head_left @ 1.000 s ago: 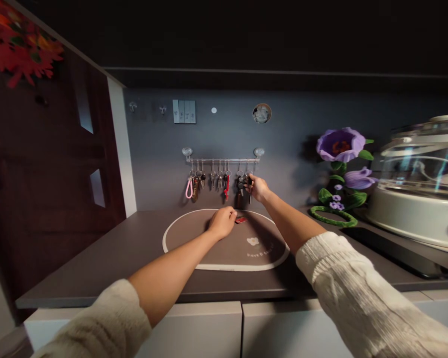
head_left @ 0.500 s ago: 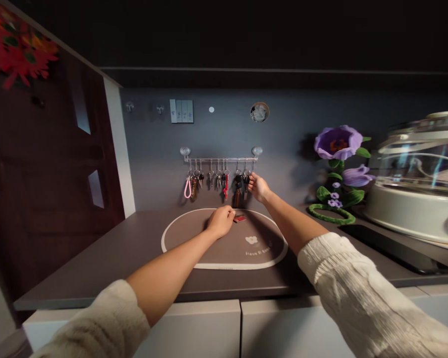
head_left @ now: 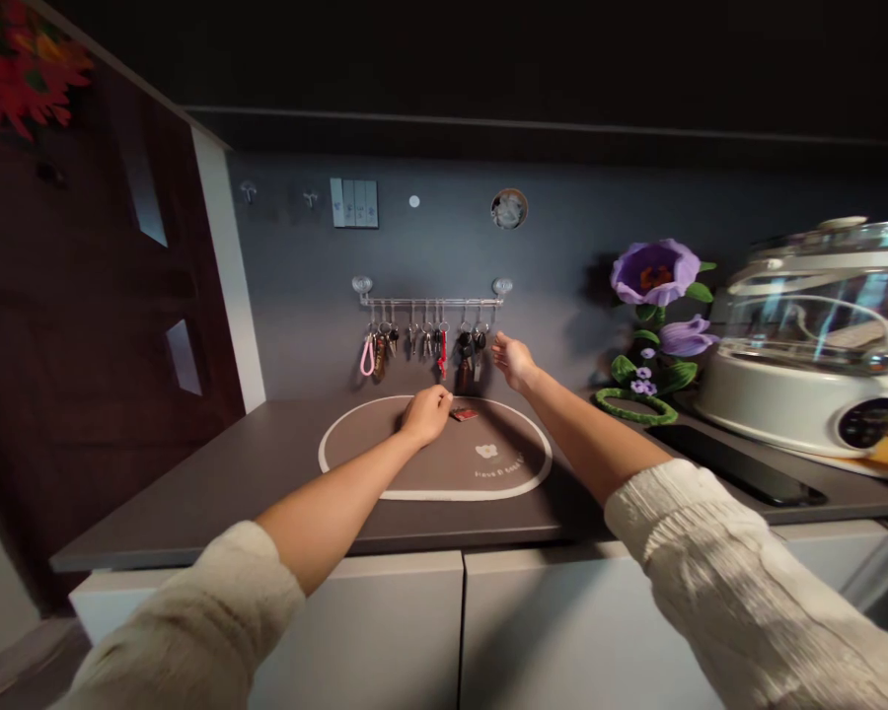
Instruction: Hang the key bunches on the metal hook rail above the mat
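Note:
My left hand (head_left: 424,416) rests over the oval brown mat (head_left: 355,463) with its fingers curled together. Whatever is in those fingers is hidden. Just right of the fingertips a small red tag-like piece (head_left: 465,414) lies on the mat. My right hand (head_left: 513,361) is raised by the wall, its fingers loosely bent and apart, with nothing visible in them. It is just right of a bunch with a black fob (head_left: 480,341), under the right end of the clear hook rail (head_left: 429,302). Several key bunches hang there, including a pink loop (head_left: 368,356) and a red strap (head_left: 442,353).
A purple flower decoration (head_left: 655,274) with a green ring base stands on the right. Beside it are a black phone (head_left: 736,463) and a cream appliance with a clear top (head_left: 777,394). A dark cabinet (head_left: 444,69) overhangs the counter (head_left: 229,473). Switches (head_left: 354,203) are on the wall.
My right hand has drawn slightly right, away from the black-fob bunch it was at. My left hand stays at the red piece. The whole view has shifted a little.

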